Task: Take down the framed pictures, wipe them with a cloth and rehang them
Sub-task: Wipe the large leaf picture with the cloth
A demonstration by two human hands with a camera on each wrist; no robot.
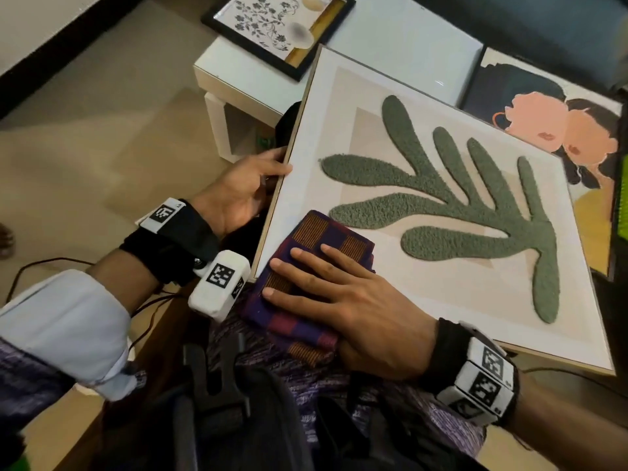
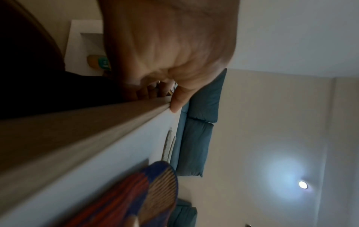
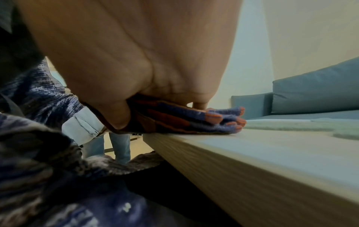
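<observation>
A large framed picture (image 1: 441, 205) with a green fuzzy leaf shape lies tilted across my lap. My left hand (image 1: 272, 164) grips its left edge, thumb on the front and fingers behind; the left wrist view shows that thumb (image 2: 175, 99) on the wooden frame edge (image 2: 77, 130). A folded purple, red and orange checked cloth (image 1: 316, 232) sits on the picture's near left corner. My right hand (image 1: 306, 270) presses flat on it with straight fingers. In the right wrist view the thumb (image 3: 116, 116) lies against the cloth (image 3: 184, 121) at the frame's edge (image 3: 252, 161).
A black-framed floral picture (image 1: 278, 28) lies on a white side table (image 1: 407, 45) ahead. Another picture with two faces (image 1: 560, 130) lies to the right, partly under the leaf picture. A teal sofa (image 3: 310, 95) stands behind. Cables (image 1: 34, 266) run over the floor at left.
</observation>
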